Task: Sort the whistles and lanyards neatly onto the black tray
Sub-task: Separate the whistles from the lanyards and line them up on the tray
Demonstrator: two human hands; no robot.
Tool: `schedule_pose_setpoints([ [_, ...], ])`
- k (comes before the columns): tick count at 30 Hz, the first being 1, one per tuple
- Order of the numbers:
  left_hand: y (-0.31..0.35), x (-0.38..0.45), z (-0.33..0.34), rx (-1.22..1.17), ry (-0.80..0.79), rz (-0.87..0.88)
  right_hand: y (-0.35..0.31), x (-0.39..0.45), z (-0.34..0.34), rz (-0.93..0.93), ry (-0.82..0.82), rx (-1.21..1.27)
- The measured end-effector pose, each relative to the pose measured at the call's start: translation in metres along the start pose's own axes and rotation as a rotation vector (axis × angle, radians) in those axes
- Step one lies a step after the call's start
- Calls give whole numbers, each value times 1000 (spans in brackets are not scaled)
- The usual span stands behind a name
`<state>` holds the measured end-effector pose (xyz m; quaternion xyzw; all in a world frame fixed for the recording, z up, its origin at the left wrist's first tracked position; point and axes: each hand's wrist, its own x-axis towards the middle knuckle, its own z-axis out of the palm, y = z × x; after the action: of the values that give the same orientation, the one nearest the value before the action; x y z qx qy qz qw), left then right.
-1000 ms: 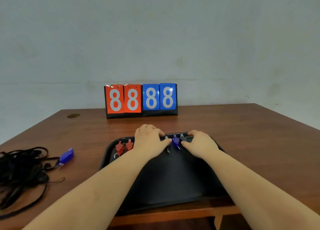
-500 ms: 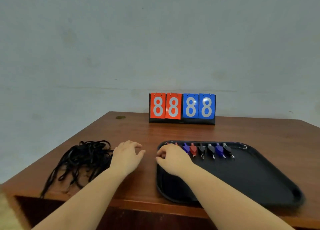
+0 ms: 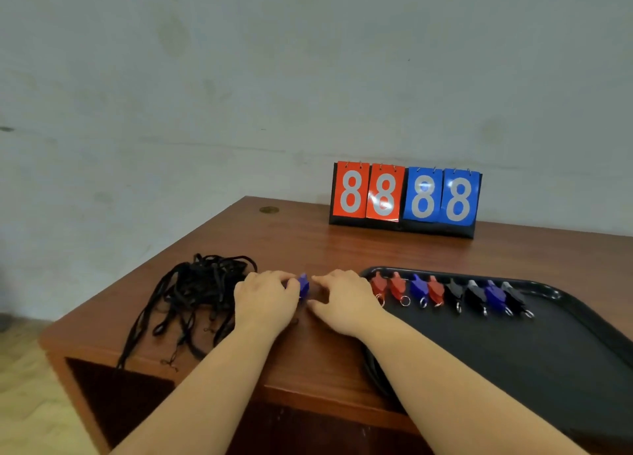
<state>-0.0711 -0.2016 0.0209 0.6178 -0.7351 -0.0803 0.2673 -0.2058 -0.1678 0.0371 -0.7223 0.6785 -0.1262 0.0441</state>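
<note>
Blue whistle pinched in curled left hand fingers, right hand fingers loosely spread beside it, touching unclear

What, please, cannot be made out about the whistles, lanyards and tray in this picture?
- Blue whistle, head view: mostly hidden between the left hand and right hand; grip unclear.
- Lanyards: tangled, count unreadable.
- Tray: right side cut off by the frame edge.
- Whistle rings: too small for detail.
</note>
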Motion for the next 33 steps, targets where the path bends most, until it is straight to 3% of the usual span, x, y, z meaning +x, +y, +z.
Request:
schedule_pose_setpoints([
  [16,-4,-4,-2,-291,-50,38,6,-8,1,22,89,275],
  [24,4,-4,-8,-611,14,54,-3,-11,-12,-22,279,391],
  [33,81,-16,-34,-690,-187,180,37,-65,-64,58,293,479],
])
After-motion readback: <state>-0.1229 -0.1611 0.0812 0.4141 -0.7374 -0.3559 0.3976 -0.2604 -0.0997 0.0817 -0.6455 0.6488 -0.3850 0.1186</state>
